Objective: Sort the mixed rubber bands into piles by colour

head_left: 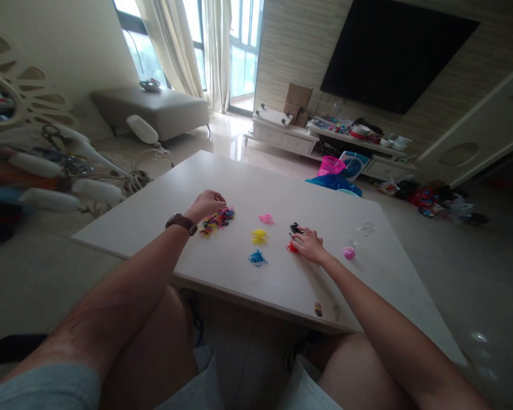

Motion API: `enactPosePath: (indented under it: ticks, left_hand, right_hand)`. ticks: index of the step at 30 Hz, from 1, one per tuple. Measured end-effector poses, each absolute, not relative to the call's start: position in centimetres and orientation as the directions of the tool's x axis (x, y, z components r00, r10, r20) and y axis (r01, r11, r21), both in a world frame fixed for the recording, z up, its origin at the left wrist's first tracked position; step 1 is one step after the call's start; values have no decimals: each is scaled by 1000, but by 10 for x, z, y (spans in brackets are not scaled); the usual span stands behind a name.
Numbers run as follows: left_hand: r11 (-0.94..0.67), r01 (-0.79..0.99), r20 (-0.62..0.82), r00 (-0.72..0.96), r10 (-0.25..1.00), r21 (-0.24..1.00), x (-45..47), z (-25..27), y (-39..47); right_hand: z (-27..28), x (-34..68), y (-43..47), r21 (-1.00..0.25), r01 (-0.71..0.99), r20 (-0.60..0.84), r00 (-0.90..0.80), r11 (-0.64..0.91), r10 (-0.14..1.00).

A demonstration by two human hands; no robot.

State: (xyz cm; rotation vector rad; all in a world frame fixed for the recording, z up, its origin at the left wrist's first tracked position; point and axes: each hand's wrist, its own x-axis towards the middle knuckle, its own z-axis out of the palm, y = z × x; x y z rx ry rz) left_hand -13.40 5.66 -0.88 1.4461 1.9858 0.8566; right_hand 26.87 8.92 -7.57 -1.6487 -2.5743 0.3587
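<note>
My left hand [206, 204] pinching mixed-colour band pile [218, 220] mid-frame; right hand [310, 244] flat, fingers apart, on red bands [291, 247]. White desk [239, 273], cluttered lounge.

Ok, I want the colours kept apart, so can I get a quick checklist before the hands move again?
1. Left hand on mixed pile: ok.
2. Right hand touching red pile: ok.
3. Black pile apart from red: cannot tell, hand covers the gap.
4. Yellow pile, pink pile, blue pile separate: ok.
5. Pink ball away from the table edge: ok.
</note>
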Motion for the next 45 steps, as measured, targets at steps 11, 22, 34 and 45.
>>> enactPosePath:
  ticks: [11, 22, 34, 45]
  left_hand:
    - [285, 520, -132, -312, 941, 805, -172, -19, 39]
    - [207, 784, -227, -87, 970, 585, -146, -36, 47]
    - [130, 884, -130, -79, 988, 450, -137, -59, 51]
    - [112, 881, -96, -76, 993, 460, -140, -41, 60]
  right_hand:
    - [-79, 268, 91, -180, 891, -15, -426, 416, 905]
    - [-46, 257, 77, -237, 851, 115, -454, 469, 883]
    - [-32, 255, 66, -238, 838, 98, -483, 492, 870]
    - [-21, 258, 61, -258, 829, 106, -486, 496, 867]
